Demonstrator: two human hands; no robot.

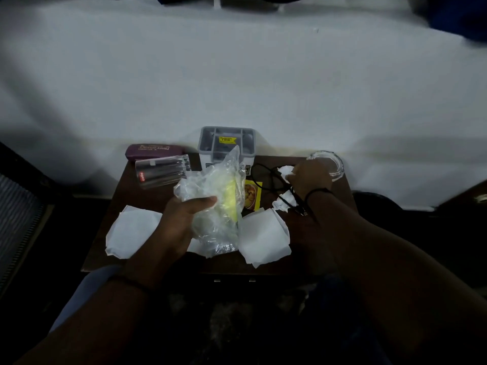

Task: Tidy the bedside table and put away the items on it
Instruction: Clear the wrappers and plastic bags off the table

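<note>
At the left edge of the dark wooden bedside table (329, 233) lies a sheet of white paper (131, 233), and behind it, at the far left corner, a maroon case (152, 151) with pale lettering too blurred to read. Just in front of the case a clear glass tumbler (163, 172) lies on its side, a red sticker on it reading "cello". The left hand (181, 219) grips a crumpled clear plastic bag (218, 201) with something yellow inside, fingers curled round its lower left side, holding it up over the middle of the table. Behind the bag, against the white bed, stands a grey compartmented organizer (226, 143) with a yellow label whose print cannot be made out. A yellow packet (251, 193) showing a food picture lies beside the bag, and a second white paper (263, 238) lies near the front edge. A black cable (268, 177) loops across the top. The right hand (308, 177) pinches a crumpled white tissue (286, 171) at its fingertips, and another tissue wad (283, 202) lies below the wrist. A clear glass ashtray (334, 167) sits at the far right corner.
</note>
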